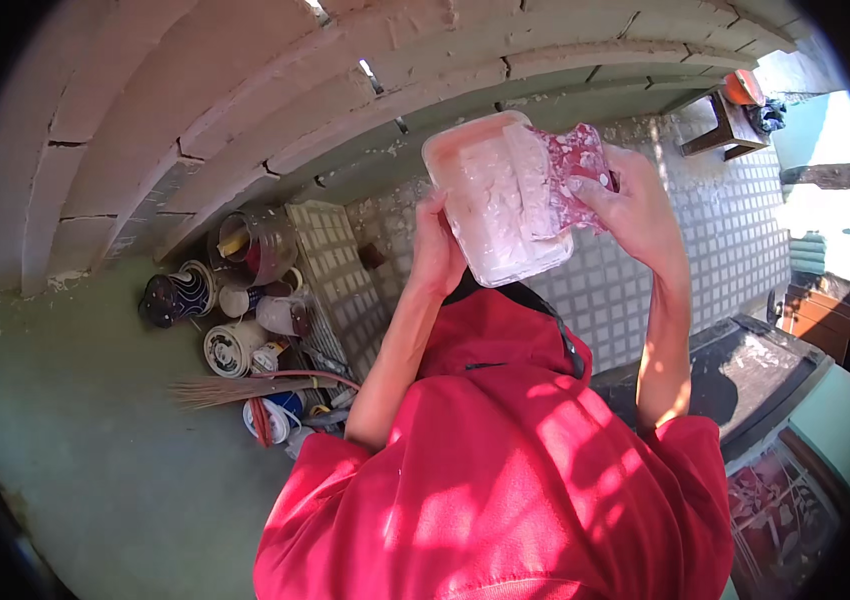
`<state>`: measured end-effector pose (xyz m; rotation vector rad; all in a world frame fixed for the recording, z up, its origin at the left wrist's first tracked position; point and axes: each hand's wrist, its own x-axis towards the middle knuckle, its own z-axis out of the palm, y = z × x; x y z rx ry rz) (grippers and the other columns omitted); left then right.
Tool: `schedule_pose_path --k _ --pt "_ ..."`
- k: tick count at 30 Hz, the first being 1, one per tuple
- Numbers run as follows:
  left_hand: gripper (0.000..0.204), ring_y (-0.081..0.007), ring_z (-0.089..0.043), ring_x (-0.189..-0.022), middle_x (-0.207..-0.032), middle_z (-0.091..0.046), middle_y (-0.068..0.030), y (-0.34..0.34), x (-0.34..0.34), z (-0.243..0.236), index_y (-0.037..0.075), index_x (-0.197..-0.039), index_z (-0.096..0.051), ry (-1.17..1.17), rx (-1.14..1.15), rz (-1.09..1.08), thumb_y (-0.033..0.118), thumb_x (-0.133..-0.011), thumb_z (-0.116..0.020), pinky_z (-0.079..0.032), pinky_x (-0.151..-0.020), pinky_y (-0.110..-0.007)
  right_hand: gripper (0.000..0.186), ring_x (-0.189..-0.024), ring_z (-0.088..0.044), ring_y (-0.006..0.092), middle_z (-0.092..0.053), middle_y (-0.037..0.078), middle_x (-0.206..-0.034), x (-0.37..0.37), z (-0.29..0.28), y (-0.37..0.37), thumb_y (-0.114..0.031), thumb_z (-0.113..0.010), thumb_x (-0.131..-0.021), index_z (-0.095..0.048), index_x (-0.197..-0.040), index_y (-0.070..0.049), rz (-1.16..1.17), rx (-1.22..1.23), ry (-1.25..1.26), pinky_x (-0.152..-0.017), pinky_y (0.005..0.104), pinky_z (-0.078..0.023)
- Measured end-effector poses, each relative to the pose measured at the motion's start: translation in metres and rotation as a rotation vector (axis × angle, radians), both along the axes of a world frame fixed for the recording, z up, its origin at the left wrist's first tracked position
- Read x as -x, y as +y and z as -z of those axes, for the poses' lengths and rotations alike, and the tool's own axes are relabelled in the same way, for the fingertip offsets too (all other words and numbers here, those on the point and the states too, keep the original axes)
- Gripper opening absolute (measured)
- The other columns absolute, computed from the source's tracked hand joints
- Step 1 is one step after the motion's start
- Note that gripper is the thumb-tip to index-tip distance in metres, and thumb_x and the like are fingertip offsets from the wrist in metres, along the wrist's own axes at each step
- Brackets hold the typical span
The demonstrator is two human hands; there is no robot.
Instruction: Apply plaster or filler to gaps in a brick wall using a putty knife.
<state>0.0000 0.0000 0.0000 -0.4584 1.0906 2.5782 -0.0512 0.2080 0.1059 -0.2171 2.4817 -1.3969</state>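
Observation:
My left hand (pixel 435 245) grips the near-left edge of a whitish rectangular plastic tub (pixel 517 268), its thumb by the rim. Smooth white paste (pixel 487 185) covers the inside of the tub, which tilts toward me. In my right hand (pixel 640 210) is a red putty scraper (pixel 575 155), heavily spotted with dried white paste. The scraper's paste-coated front edge lies over the right side of the tub. Fingers of the right hand wrap behind the scraper, with the thumb on its face.
A block wall (pixel 345 75) with gaps in its joints rises ahead. On the left stand several buckets (pixel 235 348) and a twig broom (pixel 245 388). To the right are a black-topped box (pixel 745 375) and a wooden stool (pixel 725 130) on the tiled floor (pixel 715 220).

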Motion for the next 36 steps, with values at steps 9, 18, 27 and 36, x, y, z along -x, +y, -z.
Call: schedule_pose_path --k 9,18,27,36 --pt "0.06 -0.0242 -0.053 -0.121 -0.133 -0.052 -0.0131 0.014 0.011 0.003 -0.001 -0.135 -0.04 0.041 -0.159 -0.064 0.043 -0.095 -0.034 -0.04 -0.105 -0.041 0.021 -0.08 -0.055 0.0483 -0.059 0.028 -0.077 0.0 -0.007 -0.023 -0.01 -0.056 -0.074 -0.061 -0.087 0.006 -0.104 -0.156 0.117 -0.07 0.0467 -0.045" --pt "0.059 -0.0241 -0.053 -0.122 -0.133 -0.053 -0.0136 -0.011 0.009 0.011 -0.002 -0.134 -0.04 0.079 -0.233 -0.028 0.043 -0.096 -0.033 -0.041 -0.105 -0.041 0.024 -0.074 -0.059 0.0463 -0.059 0.029 -0.074 -0.002 -0.014 -0.057 -0.012 -0.057 -0.072 -0.06 -0.085 0.008 -0.133 -0.214 0.063 -0.068 0.0447 -0.047" --pt "0.055 -0.0243 -0.051 -0.123 -0.134 -0.05 -0.0136 -0.036 0.003 0.022 0.003 -0.138 -0.035 0.104 -0.233 0.018 0.04 -0.098 -0.03 -0.041 -0.106 -0.041 0.022 -0.068 -0.062 0.0204 -0.067 0.015 -0.076 -0.01 0.014 -0.076 -0.011 -0.064 -0.076 -0.064 -0.092 0.006 -0.141 -0.255 0.05 -0.068 0.0345 -0.047" --pt "0.052 -0.024 -0.046 -0.128 -0.14 -0.043 -0.0116 -0.031 0.006 0.033 0.012 -0.145 -0.024 0.105 -0.149 0.07 0.034 -0.098 -0.031 -0.04 -0.107 -0.042 0.022 -0.073 -0.063 0.0166 -0.068 0.013 -0.078 -0.011 0.038 -0.074 -0.009 -0.064 -0.077 -0.065 -0.094 0.006 -0.124 -0.192 0.02 -0.07 0.0324 -0.049"
